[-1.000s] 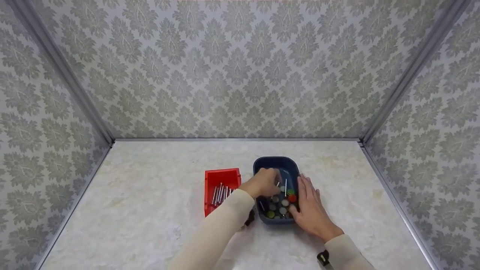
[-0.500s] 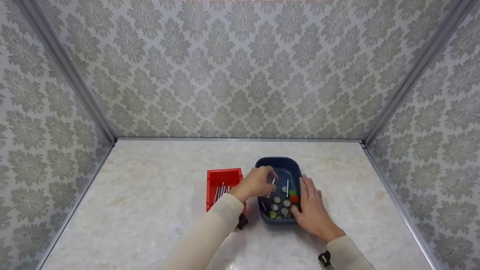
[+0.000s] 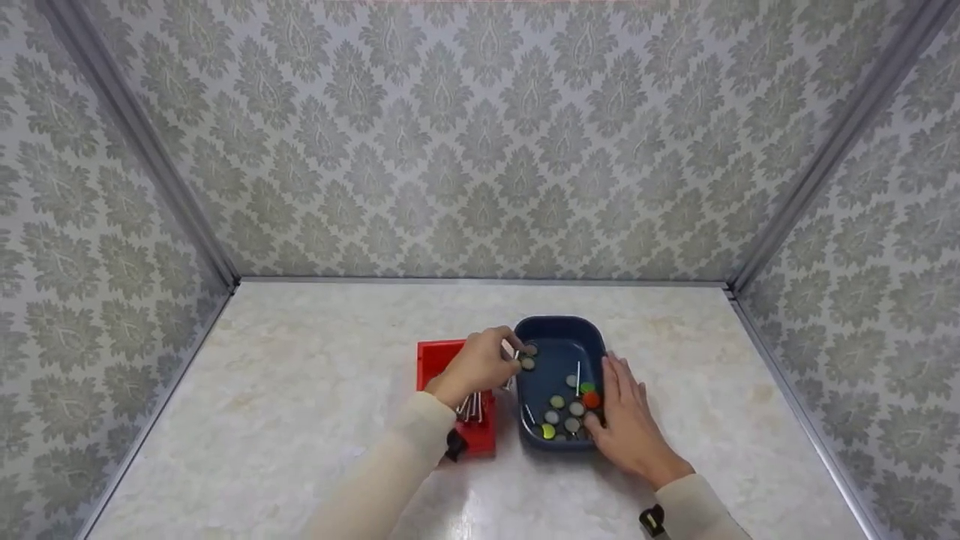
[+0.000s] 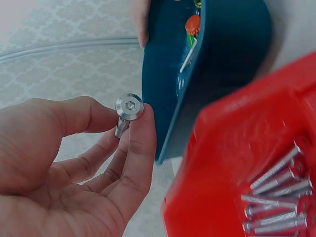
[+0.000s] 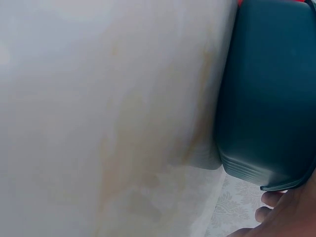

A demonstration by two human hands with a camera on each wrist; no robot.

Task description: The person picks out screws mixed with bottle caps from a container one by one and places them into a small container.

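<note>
My left hand (image 3: 480, 367) pinches a metal bolt (image 4: 129, 106) between thumb and fingers, its round hex-socket head facing the left wrist camera. The hand hovers between a red bin (image 3: 433, 360) and the left rim of a dark blue tub (image 3: 559, 322). In the bin lie several similar bolts (image 4: 276, 202), partly hidden by my left arm in the head view. My right hand (image 3: 630, 420) holds the tub's right wall, thumb over the rim and fingers along the outside. Inside the tub are several bottle caps (image 3: 576, 409) and another bolt (image 3: 578, 377).
An orange cap (image 3: 591, 399) and a green cap lie near the tub's right side. A thin metal piece (image 3: 529, 415) leans by its left wall. The pale marbled tabletop (image 3: 315, 360) ends at patterned walls (image 3: 480, 150) behind and at both sides.
My left hand has lifted the bolt out of the tub's interior and moved left towards the red bin. Two caps near the tub's left wall now show. My right hand stays on the tub.
</note>
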